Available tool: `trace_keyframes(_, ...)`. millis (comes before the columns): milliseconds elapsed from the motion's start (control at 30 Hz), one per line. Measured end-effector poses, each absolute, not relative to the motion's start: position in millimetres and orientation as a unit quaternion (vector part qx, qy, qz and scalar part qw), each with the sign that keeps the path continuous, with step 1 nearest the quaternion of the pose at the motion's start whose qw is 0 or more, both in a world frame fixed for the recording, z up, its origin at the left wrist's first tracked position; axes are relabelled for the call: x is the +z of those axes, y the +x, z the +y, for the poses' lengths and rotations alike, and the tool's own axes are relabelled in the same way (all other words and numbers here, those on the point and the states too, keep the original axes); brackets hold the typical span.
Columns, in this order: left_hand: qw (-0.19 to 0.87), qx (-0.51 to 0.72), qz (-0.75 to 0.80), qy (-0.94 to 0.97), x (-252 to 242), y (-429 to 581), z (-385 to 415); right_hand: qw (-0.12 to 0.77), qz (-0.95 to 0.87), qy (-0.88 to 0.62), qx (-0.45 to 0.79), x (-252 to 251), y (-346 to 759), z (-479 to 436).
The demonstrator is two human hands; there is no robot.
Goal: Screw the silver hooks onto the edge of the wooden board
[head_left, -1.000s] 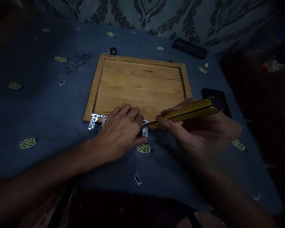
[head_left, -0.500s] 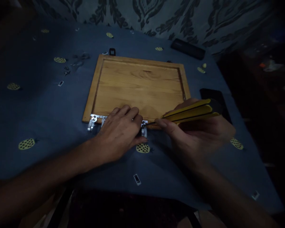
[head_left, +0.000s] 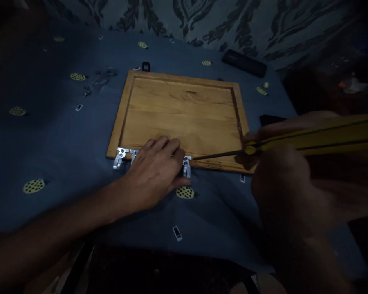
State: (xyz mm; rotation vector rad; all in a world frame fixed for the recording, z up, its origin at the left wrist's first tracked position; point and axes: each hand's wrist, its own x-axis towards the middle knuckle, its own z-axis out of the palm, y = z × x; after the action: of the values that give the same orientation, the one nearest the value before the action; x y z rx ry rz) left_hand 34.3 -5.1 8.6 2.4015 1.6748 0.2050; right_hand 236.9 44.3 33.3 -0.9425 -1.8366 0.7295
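Observation:
A framed wooden panel [head_left: 184,110] lies flat on the cloth. Along its near edge sits silvery metal hardware with hanging prongs [head_left: 119,157], and another metal piece [head_left: 187,165] of the same kind shows right of my fingers. My left hand [head_left: 156,167] is closed over the middle of this hardware, fingers curled on the panel's edge and thumb below it. My right hand [head_left: 294,175], partly blurred, grips a screwdriver [head_left: 319,136] with a yellow and black handle. Its thin dark shaft points left, and the tip is just right of the right metal piece, over the panel's edge.
A blue tablecloth [head_left: 64,134] with pineapple prints covers the table. Small screws [head_left: 86,94] and a clear plastic bag [head_left: 101,81] lie at left. A dark case [head_left: 244,63] stands at the back right, with a dark flat object [head_left: 271,119] behind my right hand.
My right hand and the screwdriver have pulled back to the right, and the tip has come off the right metal piece. My left hand stays in place.

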Motion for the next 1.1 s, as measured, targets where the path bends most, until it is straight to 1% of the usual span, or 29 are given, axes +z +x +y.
trace_keyframes(167,0.096,0.069,0.565,0.817,8,34,-5,0.458,-0.749,-0.387,0.281,26,227,48)
trace_keyframes(333,0.098,0.079,0.564,0.816,7,34,-6,0.496,-0.755,-0.374,0.211,15,219,42)
trace_keyframes(500,0.08,0.095,0.559,0.82,3,34,-7,0.471,-0.766,-0.385,0.209,13,219,40)
trace_keyframes(767,0.087,0.088,0.561,0.819,5,34,-6,0.444,-0.768,-0.417,0.2,16,217,38)
trace_keyframes(1100,0.096,0.093,0.562,0.817,3,34,-7,0.451,-0.784,-0.383,0.19,8,219,45)
